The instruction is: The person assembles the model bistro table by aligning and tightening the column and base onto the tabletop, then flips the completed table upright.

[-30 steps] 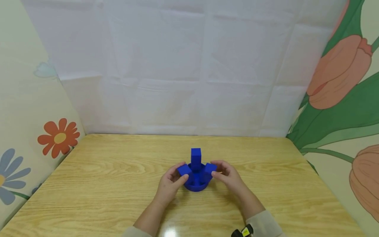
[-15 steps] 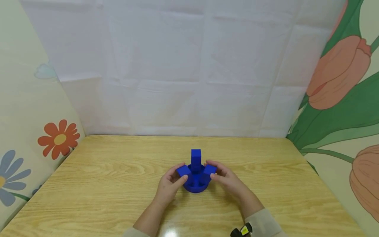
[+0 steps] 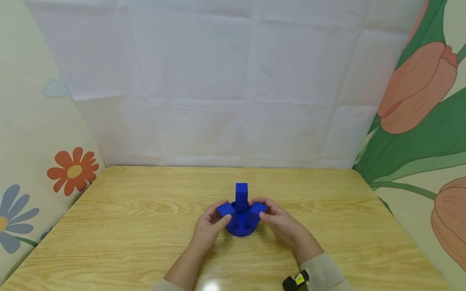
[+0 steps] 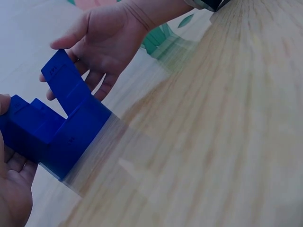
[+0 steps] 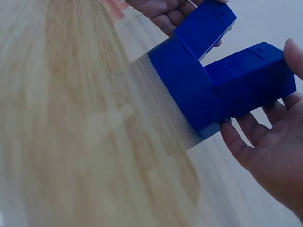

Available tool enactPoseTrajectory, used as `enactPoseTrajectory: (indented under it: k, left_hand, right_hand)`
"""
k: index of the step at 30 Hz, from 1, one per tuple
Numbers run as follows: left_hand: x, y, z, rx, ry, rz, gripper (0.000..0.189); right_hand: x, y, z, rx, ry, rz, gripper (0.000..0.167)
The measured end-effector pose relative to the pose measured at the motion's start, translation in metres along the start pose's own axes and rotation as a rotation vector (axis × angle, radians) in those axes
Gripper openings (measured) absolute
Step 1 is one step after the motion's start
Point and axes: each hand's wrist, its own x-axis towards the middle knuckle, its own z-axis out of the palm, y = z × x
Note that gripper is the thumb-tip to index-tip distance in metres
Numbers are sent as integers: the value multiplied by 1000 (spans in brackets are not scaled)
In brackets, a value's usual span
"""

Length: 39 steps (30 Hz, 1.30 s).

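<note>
A blue piece sits on the table between the hands: a round base (image 3: 241, 233) with three square-sided blocks rising from it. The rear block (image 3: 242, 196) stands upright, while the left block (image 3: 226, 209) and right block (image 3: 258, 208) lean outward. My left hand (image 3: 206, 229) holds the left block, thumb on the near side and fingers behind it. On the other side my right hand (image 3: 282, 221) grips the right block likewise. Small raised marks show on the blocks in the right wrist view, where a fingertip (image 5: 229, 135) touches the base's lower edge.
The wood-grain table (image 3: 145, 226) spreads around the piece. A creased white cloth (image 3: 233, 89) hangs behind its far edge, and flower-printed panels (image 3: 407, 121) flank both sides. A black and yellow device (image 3: 296, 280) is at the right cuff.
My right hand's fingers have slid a little left, further round behind the right block. The left hand keeps its hold, and the blue piece stays in nearly the same spot.
</note>
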Motion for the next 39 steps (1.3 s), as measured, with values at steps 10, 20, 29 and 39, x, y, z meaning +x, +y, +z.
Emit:
enactPoseTrajectory:
  k: [10,20,29,39]
  left_hand:
    - [-1,1,0,-3,-6,4,46]
    - [0,-3,-1,-13,-4,20,46]
    - [1,-4,2,-5,-10,42,47]
    - [1,-4,1,-16,-8,32,47]
  right_hand:
    - [0,3,-1,-3,15,-30,55]
    - [-1,-17,-5,-390,16,7,57]
    - [7,-57,1,-790,-11,188,55]
    - [18,-72,17,-967,4,275,52]
